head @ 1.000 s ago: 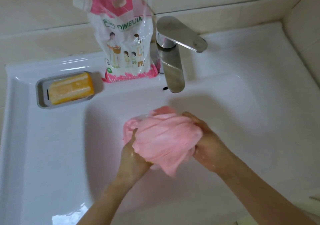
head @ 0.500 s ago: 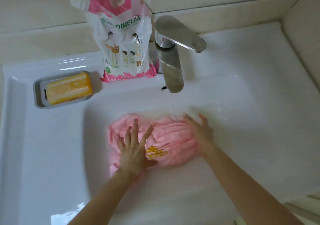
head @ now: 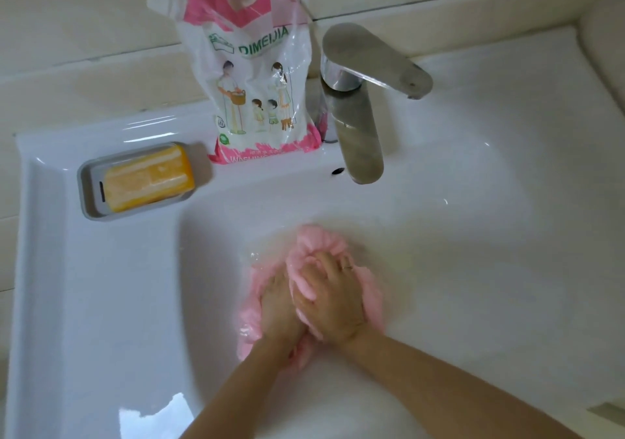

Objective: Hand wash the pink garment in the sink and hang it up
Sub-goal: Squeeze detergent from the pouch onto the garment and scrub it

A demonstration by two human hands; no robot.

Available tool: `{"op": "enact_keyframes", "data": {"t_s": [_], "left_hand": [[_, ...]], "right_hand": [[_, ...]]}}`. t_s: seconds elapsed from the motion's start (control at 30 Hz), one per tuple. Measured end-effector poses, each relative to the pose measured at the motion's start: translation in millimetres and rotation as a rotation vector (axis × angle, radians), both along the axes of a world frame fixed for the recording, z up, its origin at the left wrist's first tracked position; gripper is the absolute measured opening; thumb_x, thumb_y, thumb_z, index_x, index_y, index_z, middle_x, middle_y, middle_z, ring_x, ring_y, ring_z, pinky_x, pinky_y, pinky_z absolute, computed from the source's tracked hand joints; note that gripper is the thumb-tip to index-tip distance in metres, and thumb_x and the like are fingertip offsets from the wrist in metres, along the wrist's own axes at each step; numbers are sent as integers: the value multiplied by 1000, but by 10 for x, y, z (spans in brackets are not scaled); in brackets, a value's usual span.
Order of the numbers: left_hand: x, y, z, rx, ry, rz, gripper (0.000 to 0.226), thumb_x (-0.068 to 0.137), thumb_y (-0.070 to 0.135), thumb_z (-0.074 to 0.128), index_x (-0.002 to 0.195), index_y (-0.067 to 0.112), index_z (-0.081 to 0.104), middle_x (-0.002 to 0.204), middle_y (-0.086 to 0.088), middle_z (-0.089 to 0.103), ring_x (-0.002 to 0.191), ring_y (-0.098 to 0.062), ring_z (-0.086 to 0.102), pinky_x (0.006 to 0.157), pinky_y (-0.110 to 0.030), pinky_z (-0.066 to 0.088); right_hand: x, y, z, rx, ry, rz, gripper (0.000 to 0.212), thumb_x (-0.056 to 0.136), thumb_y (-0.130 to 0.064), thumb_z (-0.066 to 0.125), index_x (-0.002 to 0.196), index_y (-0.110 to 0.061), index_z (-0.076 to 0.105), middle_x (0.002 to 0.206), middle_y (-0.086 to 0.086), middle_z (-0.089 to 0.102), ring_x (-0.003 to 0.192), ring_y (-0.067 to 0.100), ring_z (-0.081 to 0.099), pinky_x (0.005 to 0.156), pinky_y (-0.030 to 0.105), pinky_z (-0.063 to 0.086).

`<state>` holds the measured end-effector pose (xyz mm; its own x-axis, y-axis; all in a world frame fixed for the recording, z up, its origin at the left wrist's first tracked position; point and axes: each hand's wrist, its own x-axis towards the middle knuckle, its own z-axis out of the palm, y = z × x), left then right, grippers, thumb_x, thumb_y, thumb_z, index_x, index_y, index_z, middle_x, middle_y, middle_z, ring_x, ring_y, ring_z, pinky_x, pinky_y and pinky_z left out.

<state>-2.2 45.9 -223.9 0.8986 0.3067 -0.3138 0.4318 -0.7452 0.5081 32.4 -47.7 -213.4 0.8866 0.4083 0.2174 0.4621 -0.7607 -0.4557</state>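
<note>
The pink garment (head: pixel 321 244) sits bunched in the sink (head: pixel 101 303), in front of the tap (head: pixel 358 134) and nearer you than its spout. Both your hands are clamped on it. Your left hand (head: pixel 279 306) has its fingers curled into the cloth. Your right hand (head: pixel 334 303) lies partly over the left and digs into the same wad.

Expect the cloth to be soft, limp and heavy with water, and probably slick. It will likely sag and drip when lifted, so gather the whole wad rather than one corner.

The basin walls left and right of the tap stand well apart from the wad, which leaves room to knead. Mind the spout when you raise it. The detergent pouch (head: pixel 257 83) stands just left of the tap and the soap dish (head: pixel 86 185) farther left.
</note>
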Motion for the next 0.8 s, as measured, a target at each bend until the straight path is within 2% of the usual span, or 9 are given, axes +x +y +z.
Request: {"op": "enact_keyframes", "data": {"t_s": [0.1, 0.27, 0.37, 0.43, 0.47, 0.53, 0.6, 0.7, 0.8], "left_hand": [[6, 56, -184, 99, 72, -93, 26, 84, 17, 56, 109, 12, 60, 108, -7, 64, 104, -23, 60, 91, -36, 48], [45, -66, -66, 218, 15, -139, 55, 45, 21, 85, 95, 9, 66, 82, -8, 65, 73, -30, 65, 57, -34, 53], [-44, 19, -31, 376, -103, -224, 71, 46, 39, 85, 107, 14, 60, 108, -14, 59, 101, -34, 55, 84, -43, 48], [-134, 141, -61, 417, -193, -249, 64, 57, 43, 69, 116, 24, 53, 132, -17, 46, 121, -36, 40, 106, -50, 23], [-156, 172, -72, 404, -181, -233, 63, 59, 49, 62, 118, 27, 53, 137, -17, 43, 124, -38, 38, 107, -53, 21], [-151, 177, -105, 335, -132, -205, 62, 63, 54, 53, 118, 25, 55, 129, -12, 47, 111, -40, 49, 93, -53, 40], [-120, 147, -120, 265, -118, -211, 57, 66, 49, 49, 114, 19, 58, 113, -4, 44, 98, -33, 50, 79, -46, 47], [-104, 132, -129, 246, -151, -178, 51, 68, 46, 49, 112, 20, 56, 103, -2, 48, 92, -24, 40, 81, -37, 35], [-120, 117, -148, 215, -169, -148, 55, 66, 43, 49, 115, 18, 48, 103, -5, 53, 94, -24, 44, 83, -35, 33]], "right_hand": [[199, -13, -239, -14, -97, -33, 17, 72, -28, 55, 75, -16, 67, 80, 7, 63, 65, 28, 57, 59, 35, 46], [552, 16, -326, -60, 25, -125, 16, 75, -27, 55, 68, -17, 65, 69, 4, 61, 57, 26, 60, 58, 34, 43], [720, -16, -138, 24, 333, -285, 19, 81, -31, 61, 93, -16, 64, 86, 7, 68, 76, 31, 66, 61, 33, 48], [758, -118, 100, 267, 501, -459, 35, 80, -23, 67, 112, -18, 55, 104, 2, 67, 92, 31, 64, 72, 36, 48], [717, -198, 202, 323, 485, -441, 44, 78, -21, 68, 118, -20, 51, 109, -1, 66, 96, 29, 64, 76, 36, 48], [543, -312, 420, 313, 418, -208, 52, 73, -29, 63, 124, -25, 52, 115, -4, 63, 98, 24, 62, 82, 36, 50], [378, -354, 385, 73, 315, -17, 46, 70, -45, 53, 113, -32, 64, 117, -3, 58, 102, 24, 57, 83, 38, 52], [464, -271, 200, -199, 363, -64, 66, 66, -70, 41, 113, -31, 66, 142, -4, 39, 119, 24, 45, 95, 36, 41], [445, -181, 250, -93, 444, 60, 70, 73, -67, 39, 108, -12, 65, 125, 7, 57, 109, 27, 58, 96, 41, 46]]}}
